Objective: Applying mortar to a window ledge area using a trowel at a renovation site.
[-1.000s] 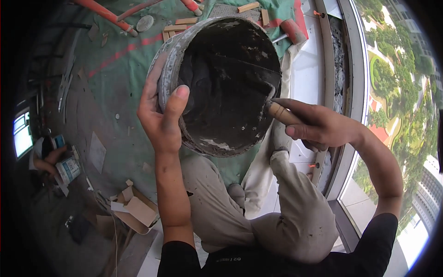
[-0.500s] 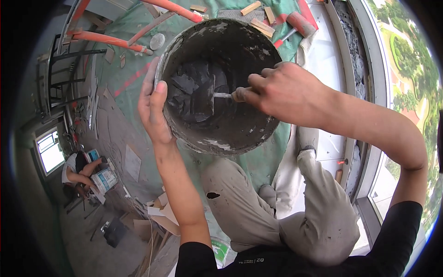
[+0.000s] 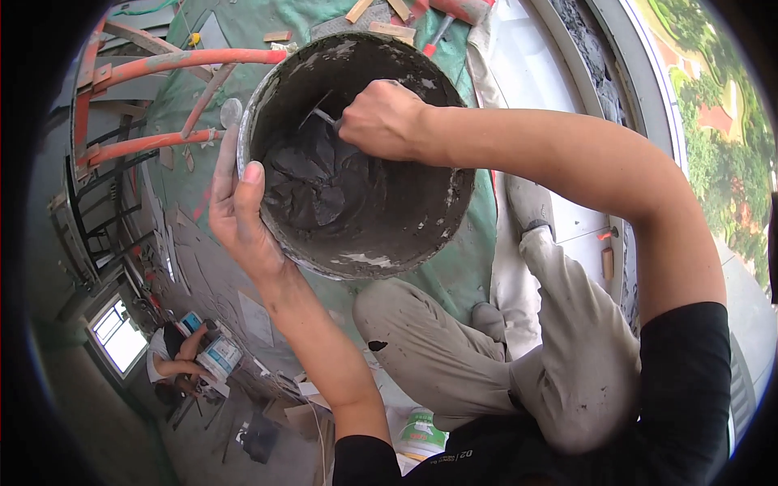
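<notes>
A dark round bucket [image 3: 433,206] sits tilted in front of my knees, its inner wall smeared with grey mortar. Wet grey mortar [image 3: 320,178] lies in lumps at the bottom. My left hand [image 3: 245,215] is closed round the bucket's left rim, thumb on the near side and fingers outside. Inside the bucket, my right hand [image 3: 381,121] grips the handle of a trowel [image 3: 316,111]. The trowel's thin blade shows edge-on above the mortar, near the far left wall; the fist hides most of the handle.
Orange metal frame bars [image 3: 194,61] reach toward the bucket from the left. Beyond it lie wood blocks [image 3: 391,31] and a red-headed mallet [image 3: 460,10] on green sheeting [image 3: 478,263]. A window [image 3: 705,121] runs along the right. A person [image 3: 166,364] crouches far left.
My right hand has lifted the trowel and moved it toward the bucket's far left side. The bucket and my left hand have shifted left in view.
</notes>
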A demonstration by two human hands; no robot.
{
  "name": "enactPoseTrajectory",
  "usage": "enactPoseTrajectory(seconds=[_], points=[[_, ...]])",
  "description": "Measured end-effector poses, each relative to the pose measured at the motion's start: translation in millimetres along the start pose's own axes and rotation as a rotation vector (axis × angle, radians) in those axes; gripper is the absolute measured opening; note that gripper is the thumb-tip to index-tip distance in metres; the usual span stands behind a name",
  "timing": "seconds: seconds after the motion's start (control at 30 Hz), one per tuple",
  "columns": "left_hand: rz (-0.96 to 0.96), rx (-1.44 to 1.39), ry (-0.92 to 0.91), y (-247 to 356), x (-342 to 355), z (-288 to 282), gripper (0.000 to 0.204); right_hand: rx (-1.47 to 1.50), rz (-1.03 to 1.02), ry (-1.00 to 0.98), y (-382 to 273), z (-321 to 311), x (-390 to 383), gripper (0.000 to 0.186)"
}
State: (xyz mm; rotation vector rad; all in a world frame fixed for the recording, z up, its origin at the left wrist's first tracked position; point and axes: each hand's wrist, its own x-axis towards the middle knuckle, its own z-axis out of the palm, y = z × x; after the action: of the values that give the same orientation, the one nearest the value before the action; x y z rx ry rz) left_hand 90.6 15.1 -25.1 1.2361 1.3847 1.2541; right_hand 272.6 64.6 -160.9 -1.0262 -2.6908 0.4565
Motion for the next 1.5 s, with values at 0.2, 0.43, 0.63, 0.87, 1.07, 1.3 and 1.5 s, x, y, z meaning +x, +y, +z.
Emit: enactPoseTrajectory(seconds=[0.2, 0.43, 0.63, 0.87, 1.07, 1.3, 1.5], points=[[-0.004, 0.099, -0.022, 0, 0, -7, 0.082, 0.361, 0.299, -0.277, 3, -3, -40, 0.038], [-0.012, 0.064, -0.074, -2, 1, 3, 0.085, 0.439, 0.441, -0.138, 17, -48, -1, 0.027], [-0.056, 0.085, -0.183, 1, 13, 13, 0.085, 0.250, 0.082, 0.122, -22, -47, 17, 0.016], [-0.101, 0.145, -0.285, 1, 22, 17, 0.087, 0.062, -0.178, 0.154, -65, -34, -20, 0.010], [-0.118, 0.194, -0.350, 3, 28, 21, 0.093, -0.064, -0.336, 0.010, -82, 5, -62, 0.009], [-0.092, 0.212, -0.345, 3, 28, 8, 0.098, 0.143, -0.067, 0.170, -27, 2, -94, 0.018], [-0.081, 0.094, -0.242, 0, 37, 19, 0.088, 0.023, -0.032, 0.274, -31, -20, -47, 0.031]])
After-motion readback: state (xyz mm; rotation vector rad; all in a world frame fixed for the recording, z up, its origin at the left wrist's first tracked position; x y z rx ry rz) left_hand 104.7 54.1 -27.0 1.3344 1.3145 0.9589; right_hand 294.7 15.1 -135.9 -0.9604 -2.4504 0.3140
